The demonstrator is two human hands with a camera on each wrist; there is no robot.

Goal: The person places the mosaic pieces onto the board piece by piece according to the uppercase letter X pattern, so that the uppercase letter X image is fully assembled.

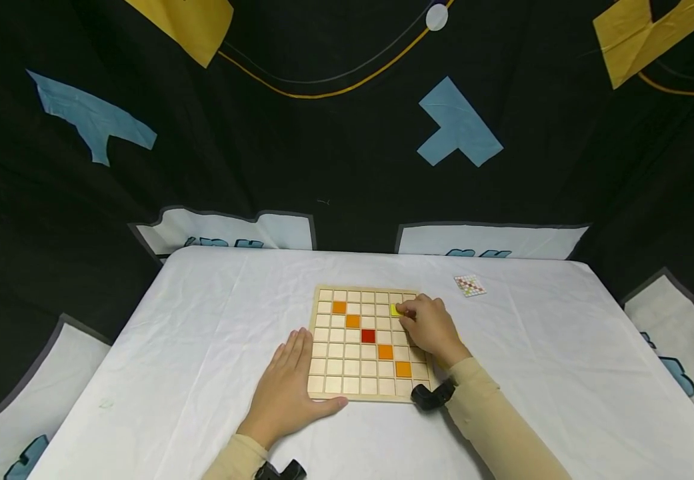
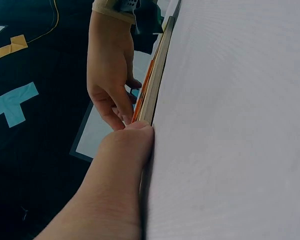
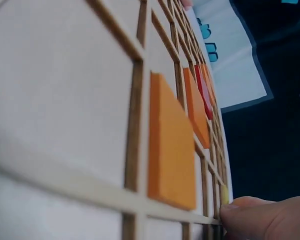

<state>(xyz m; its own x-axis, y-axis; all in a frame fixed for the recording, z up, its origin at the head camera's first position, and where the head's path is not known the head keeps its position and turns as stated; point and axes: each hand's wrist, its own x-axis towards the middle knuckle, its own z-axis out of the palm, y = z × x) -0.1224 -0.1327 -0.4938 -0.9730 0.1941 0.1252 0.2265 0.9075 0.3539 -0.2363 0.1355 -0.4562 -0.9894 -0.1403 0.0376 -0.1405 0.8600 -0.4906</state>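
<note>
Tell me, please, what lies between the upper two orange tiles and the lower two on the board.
The head view shows the red tile there, on the diagonal between the upper orange tiles and the lower orange tiles.

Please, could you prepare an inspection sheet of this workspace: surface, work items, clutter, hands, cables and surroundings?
Surface: white cloth, lightly creased.
Job's things: grid board with four orange tiles and one red tile along a diagonal; yellow tile towards the far right; small patterned card apart from the board.
Clutter: nothing seen.
Hands: left hand rests at the board's left edge; right hand pinches the yellow tile.
Cables: nothing seen.
Surroundings: dark curtain with blue and yellow shapes.
</note>
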